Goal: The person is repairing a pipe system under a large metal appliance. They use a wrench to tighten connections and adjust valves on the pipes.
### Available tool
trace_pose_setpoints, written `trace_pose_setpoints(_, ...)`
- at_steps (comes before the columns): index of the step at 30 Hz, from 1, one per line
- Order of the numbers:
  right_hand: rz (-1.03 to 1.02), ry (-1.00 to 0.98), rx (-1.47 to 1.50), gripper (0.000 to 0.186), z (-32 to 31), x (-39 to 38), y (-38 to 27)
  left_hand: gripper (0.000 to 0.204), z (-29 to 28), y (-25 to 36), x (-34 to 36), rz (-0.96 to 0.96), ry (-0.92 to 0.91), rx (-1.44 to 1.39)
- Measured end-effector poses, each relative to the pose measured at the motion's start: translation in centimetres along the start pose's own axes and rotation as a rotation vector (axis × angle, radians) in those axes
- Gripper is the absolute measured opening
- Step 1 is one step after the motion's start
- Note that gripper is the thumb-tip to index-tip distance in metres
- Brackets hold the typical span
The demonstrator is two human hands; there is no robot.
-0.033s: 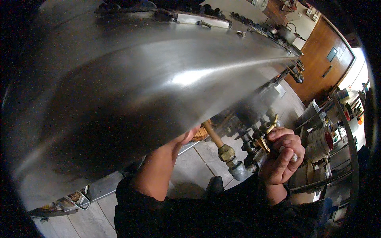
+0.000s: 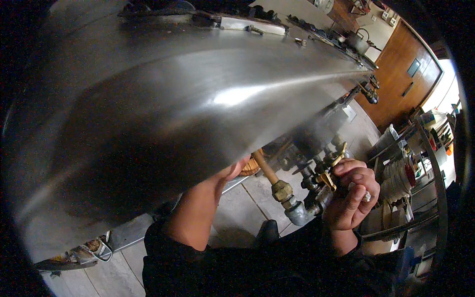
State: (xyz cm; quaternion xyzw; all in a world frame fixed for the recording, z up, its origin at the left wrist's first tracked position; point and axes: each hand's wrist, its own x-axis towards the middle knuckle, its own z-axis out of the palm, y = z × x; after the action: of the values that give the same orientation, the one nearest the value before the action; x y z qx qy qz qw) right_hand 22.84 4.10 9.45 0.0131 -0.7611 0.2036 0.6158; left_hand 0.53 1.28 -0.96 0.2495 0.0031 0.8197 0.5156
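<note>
Right hand [image 2: 346, 208] curled nearly closed, I pinch one small white scrap [image 2: 366, 196] between my fingers, beside the pipework [image 2: 317, 200] below the steel panel's [image 2: 173, 114] lower edge. Grimy and dull, it has two brass levers [image 2: 327, 181], one tan pipe [image 2: 266, 168], one worn brass nut [image 2: 282, 190], one grey elbow [image 2: 298, 216]. My left hand [image 2: 239, 168] is partly hidden behind that panel; I cannot tell its grip.
</note>
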Motion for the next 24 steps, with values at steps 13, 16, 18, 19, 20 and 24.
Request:
trace_pose_setpoints(13,-0.033,-0.012,-0.006,0.018,-0.3,-0.1,0.2,0.058,-0.4,0.5,-0.6,0.138,0.087,0.740)
trace_pose_setpoints(16,-0.034,-0.018,-0.018,0.017,-0.4,-0.1,0.1,0.059,-0.2,0.4,-0.6,0.139,0.090,0.683)
trace_pose_setpoints(18,-0.033,-0.028,-0.031,0.017,-0.5,-0.1,0.1,0.060,-0.2,0.3,-0.5,0.136,0.091,0.605)
trace_pose_setpoints(19,-0.016,-0.019,-0.026,0.018,-0.4,-0.1,0.0,0.061,-0.2,0.3,-0.6,0.129,0.081,0.541)
trace_pose_setpoints(20,0.001,-0.011,-0.021,0.019,-0.2,-0.1,-0.2,0.061,-0.2,0.2,-0.5,0.117,0.068,0.471)
trace_pose_setpoints(24,0.013,-0.001,-0.017,0.020,0.0,0.0,-0.4,0.063,-1.2,0.2,0.2,-0.018,-0.197,-0.047)
